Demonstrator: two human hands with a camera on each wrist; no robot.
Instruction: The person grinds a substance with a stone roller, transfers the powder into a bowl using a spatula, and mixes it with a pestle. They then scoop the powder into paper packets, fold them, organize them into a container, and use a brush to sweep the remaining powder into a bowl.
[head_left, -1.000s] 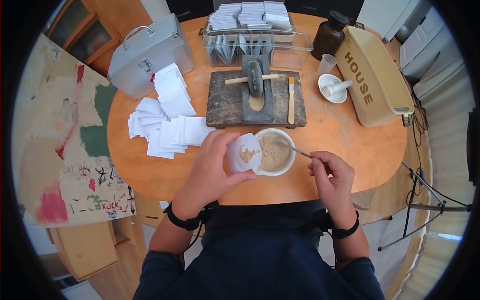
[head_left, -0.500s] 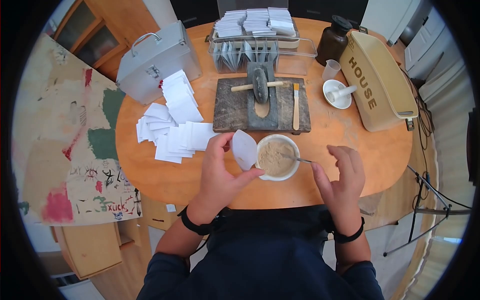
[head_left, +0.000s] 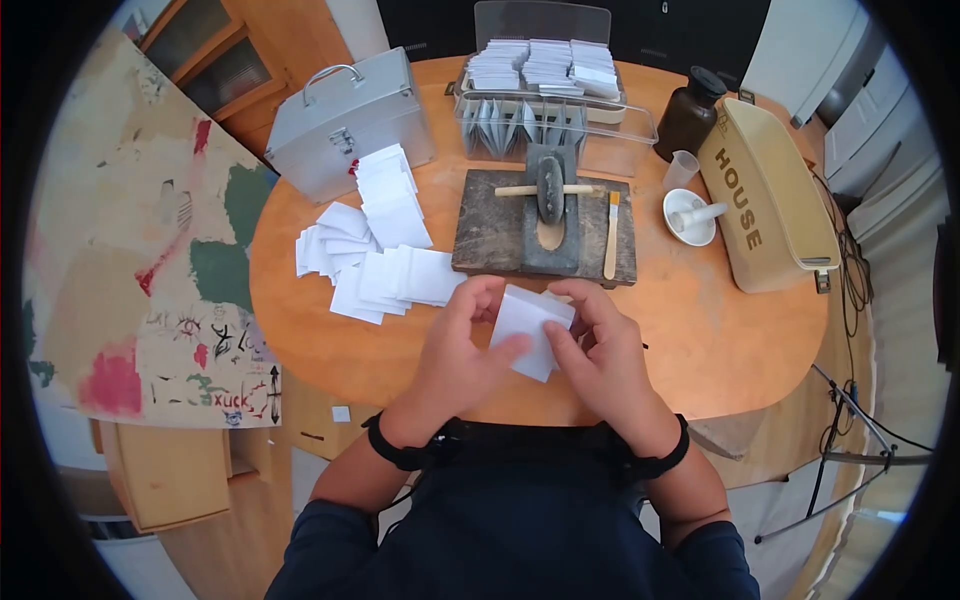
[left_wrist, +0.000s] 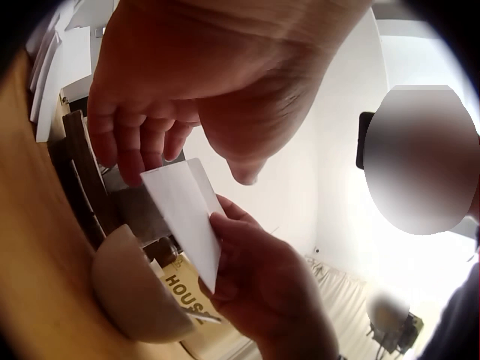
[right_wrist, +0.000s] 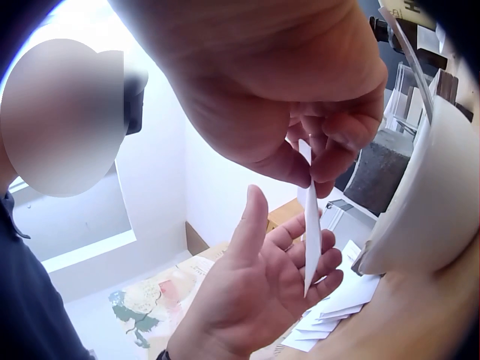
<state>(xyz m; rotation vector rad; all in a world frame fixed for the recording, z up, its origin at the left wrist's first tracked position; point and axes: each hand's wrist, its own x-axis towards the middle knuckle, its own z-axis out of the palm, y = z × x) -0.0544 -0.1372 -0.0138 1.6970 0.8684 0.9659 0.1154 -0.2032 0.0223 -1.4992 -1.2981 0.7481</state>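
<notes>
A folded white paper packet [head_left: 528, 335] is pinched between the thumb and fingers of my right hand [head_left: 610, 360]. My left hand [head_left: 455, 360] is at the packet's other side; in the right wrist view its relaxed fingers [right_wrist: 296, 259] lie against the paper [right_wrist: 313, 240], thumb held apart. The white bowl stands beyond and beneath the hands, mostly hidden by them in the head view; it shows in the left wrist view [left_wrist: 135, 289] and the right wrist view [right_wrist: 435, 195]. Its contents cannot be seen.
Loose white packets [head_left: 385, 280] lie at the left, before a silver case [head_left: 350, 125]. Behind the hands are a dark board [head_left: 490, 225] with a grinding stone and brush [head_left: 612, 240]. Mortar [head_left: 690, 218], brown jar [head_left: 690, 115] and HOUSE box [head_left: 765, 200] stand right.
The translucent cup has left my left hand, and the right hand has left the spoon and moved left. Both hands are now together at a white packet. The head view has shifted.
</notes>
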